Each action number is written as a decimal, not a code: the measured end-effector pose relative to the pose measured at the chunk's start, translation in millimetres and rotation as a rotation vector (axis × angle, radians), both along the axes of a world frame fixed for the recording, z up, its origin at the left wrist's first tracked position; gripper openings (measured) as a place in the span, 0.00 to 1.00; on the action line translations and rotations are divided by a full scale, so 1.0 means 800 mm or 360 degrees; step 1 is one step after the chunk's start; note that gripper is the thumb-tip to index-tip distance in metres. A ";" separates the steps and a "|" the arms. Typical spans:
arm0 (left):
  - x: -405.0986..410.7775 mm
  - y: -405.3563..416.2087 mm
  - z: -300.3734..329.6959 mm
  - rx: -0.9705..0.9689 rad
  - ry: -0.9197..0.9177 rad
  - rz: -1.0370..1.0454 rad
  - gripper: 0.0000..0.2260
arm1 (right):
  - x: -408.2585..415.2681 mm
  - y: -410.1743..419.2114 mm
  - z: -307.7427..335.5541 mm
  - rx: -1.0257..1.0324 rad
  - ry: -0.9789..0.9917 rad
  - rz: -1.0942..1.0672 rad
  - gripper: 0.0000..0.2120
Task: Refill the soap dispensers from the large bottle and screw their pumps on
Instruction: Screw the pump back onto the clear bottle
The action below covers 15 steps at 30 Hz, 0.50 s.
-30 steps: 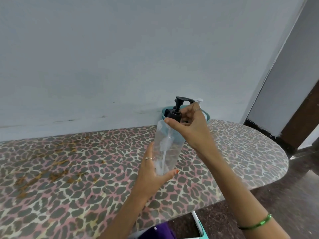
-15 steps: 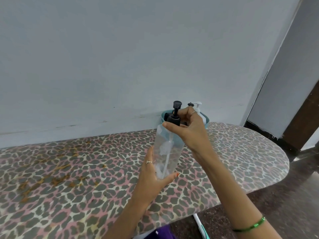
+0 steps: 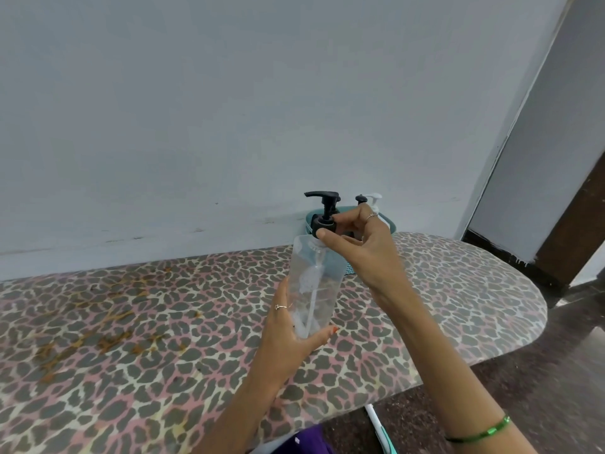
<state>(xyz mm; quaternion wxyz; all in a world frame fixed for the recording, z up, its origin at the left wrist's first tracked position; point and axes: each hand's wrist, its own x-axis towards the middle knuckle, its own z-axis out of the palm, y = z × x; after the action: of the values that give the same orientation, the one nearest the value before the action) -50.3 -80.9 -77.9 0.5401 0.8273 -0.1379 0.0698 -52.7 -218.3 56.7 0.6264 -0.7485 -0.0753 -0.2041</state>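
A clear plastic dispenser bottle is held up over the ironing board, a white dip tube showing through its wall. My left hand grips its lower end from the left. A black pump sits on the bottle's neck with its spout pointing left. My right hand pinches the pump's black collar between thumb and fingers. Behind my right hand, a teal basket stands against the wall; a white pump head and a black pump knob stick out of it.
The leopard-print ironing board runs along a pale wall and ends in a rounded tip at the right. Dark floor and a dark door frame lie to the right. A white and teal frame piece shows under the board's near edge.
The pump has turned on the neck: its spout pointed right a second ago and now points left. My right hand's fingers have shifted round the collar. My left hand keeps its hold.
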 end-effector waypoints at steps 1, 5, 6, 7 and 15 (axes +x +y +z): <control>0.000 0.000 0.000 -0.0001 0.0008 -0.0003 0.50 | 0.001 0.002 -0.002 0.0007 -0.0007 -0.0030 0.12; 0.000 0.000 -0.002 0.0009 0.0015 0.0018 0.51 | 0.003 0.005 -0.006 0.0007 -0.0056 -0.0059 0.09; 0.000 0.000 -0.001 0.0011 0.0012 0.0020 0.51 | 0.002 0.004 -0.006 0.0018 -0.0058 -0.0042 0.06; -0.001 0.000 0.000 0.0008 0.0009 0.0016 0.51 | 0.002 0.003 -0.005 0.0027 -0.0052 -0.0023 0.04; -0.002 0.001 0.000 0.0010 -0.0003 0.0024 0.51 | 0.006 0.007 -0.005 -0.0089 -0.0055 0.0041 0.11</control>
<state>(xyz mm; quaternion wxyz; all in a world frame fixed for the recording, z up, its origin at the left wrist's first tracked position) -51.6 -80.4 -77.8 0.5369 0.8299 -0.1325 0.0743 -47.8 -212.9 53.0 0.6064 -0.7610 -0.1016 -0.2067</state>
